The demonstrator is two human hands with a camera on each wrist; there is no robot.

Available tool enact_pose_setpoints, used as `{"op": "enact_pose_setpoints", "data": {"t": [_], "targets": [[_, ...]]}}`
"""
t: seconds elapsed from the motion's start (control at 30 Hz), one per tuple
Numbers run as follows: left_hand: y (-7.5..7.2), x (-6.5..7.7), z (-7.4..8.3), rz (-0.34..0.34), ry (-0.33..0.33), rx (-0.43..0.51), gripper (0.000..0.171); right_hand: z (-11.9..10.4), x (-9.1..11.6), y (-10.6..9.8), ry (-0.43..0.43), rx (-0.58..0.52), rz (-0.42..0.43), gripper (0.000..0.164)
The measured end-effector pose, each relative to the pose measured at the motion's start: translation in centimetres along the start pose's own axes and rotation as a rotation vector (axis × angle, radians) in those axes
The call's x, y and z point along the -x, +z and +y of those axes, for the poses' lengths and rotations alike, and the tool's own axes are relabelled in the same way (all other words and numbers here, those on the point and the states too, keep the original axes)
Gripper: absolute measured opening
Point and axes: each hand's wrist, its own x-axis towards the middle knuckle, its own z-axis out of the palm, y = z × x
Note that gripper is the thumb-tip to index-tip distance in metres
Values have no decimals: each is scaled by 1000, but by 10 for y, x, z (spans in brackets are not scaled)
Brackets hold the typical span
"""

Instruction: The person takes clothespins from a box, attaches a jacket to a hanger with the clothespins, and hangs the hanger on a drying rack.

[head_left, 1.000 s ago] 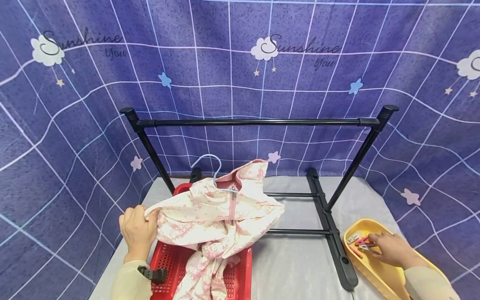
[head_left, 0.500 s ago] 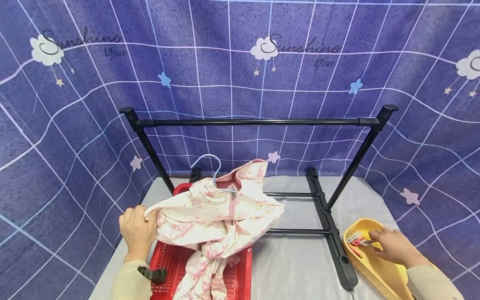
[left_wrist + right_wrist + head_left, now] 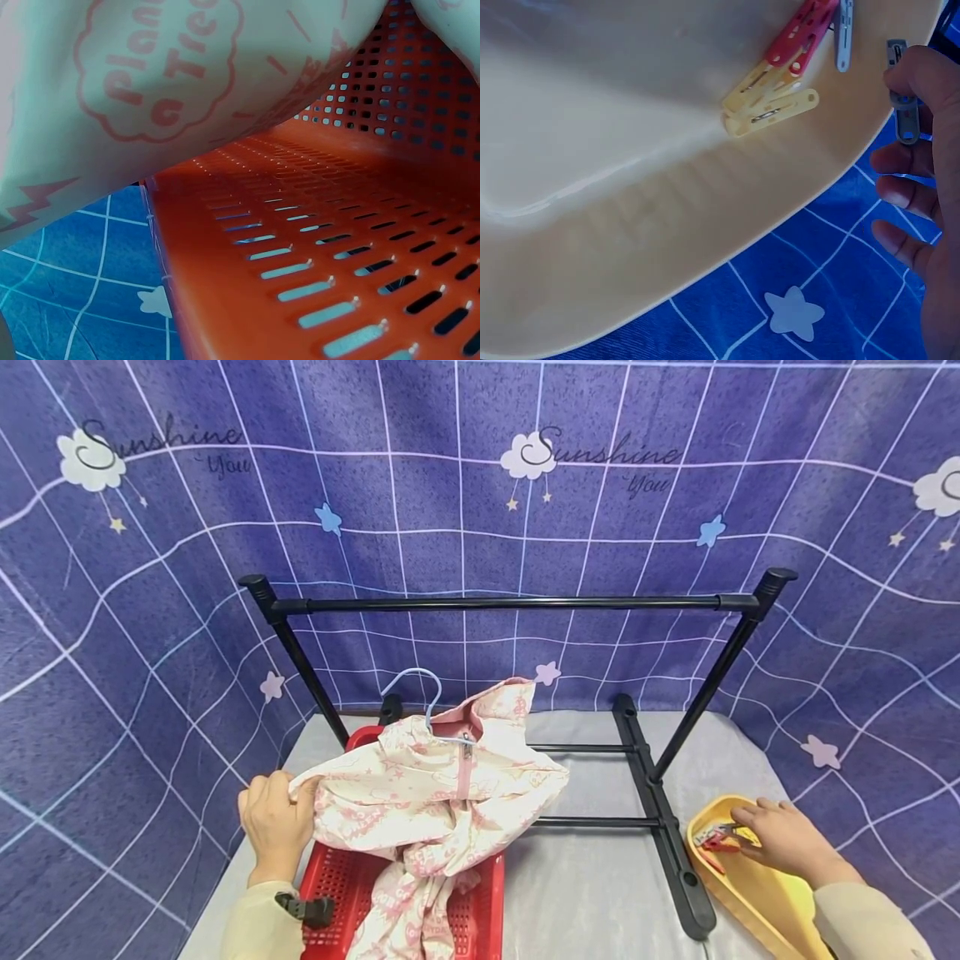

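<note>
In the head view my left hand (image 3: pixel 276 822) grips the sleeve end of a white and pink printed jacket (image 3: pixel 420 827). A light blue hanger hook (image 3: pixel 439 688) sticks up out of its collar. The jacket drapes over a red perforated basket (image 3: pixel 330 881), which the left wrist view shows beneath the printed cloth (image 3: pixel 172 82). My right hand (image 3: pixel 791 843) is over the far end of a yellow tray (image 3: pixel 738 910). Between thumb and index finger it pinches a grey clothespin (image 3: pixel 906 126), its other fingers loosely bent. Pink (image 3: pixel 804 34), yellow and grey clothespins lie in the tray.
A black garment rack with a horizontal top bar (image 3: pixel 517 604) stands behind the jacket. Its right foot (image 3: pixel 675 868) lies between basket and tray. Grey cloth (image 3: pixel 577 893) covers the table, and a purple patterned curtain (image 3: pixel 600 510) hangs behind.
My right hand has drawn slightly up and back from the pile of clothespins, with the grey clothespin in its fingers. The left hand and the jacket stay in place.
</note>
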Motion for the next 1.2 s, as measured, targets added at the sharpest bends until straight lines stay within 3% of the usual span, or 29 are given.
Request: {"op": "enact_pose_setpoints", "data": {"t": [0.4, 0.53, 0.73, 0.97, 1.2], "targets": [[-1, -2, 1, 0, -5, 8, 66, 3, -11, -10, -14, 36, 139, 35], [0, -2, 2, -3, -7, 6, 66, 2, -13, -12, -20, 27, 185, 22], [-1, -1, 2, -2, -5, 8, 66, 1, -15, -12, -41, 21, 218, 35], [-2, 0, 2, -3, -2, 7, 66, 0, -17, -13, -56, 21, 237, 31], [-3, 0, 1, -7, -1, 2, 66, -2, -21, -16, -60, 42, 273, 38]]}}
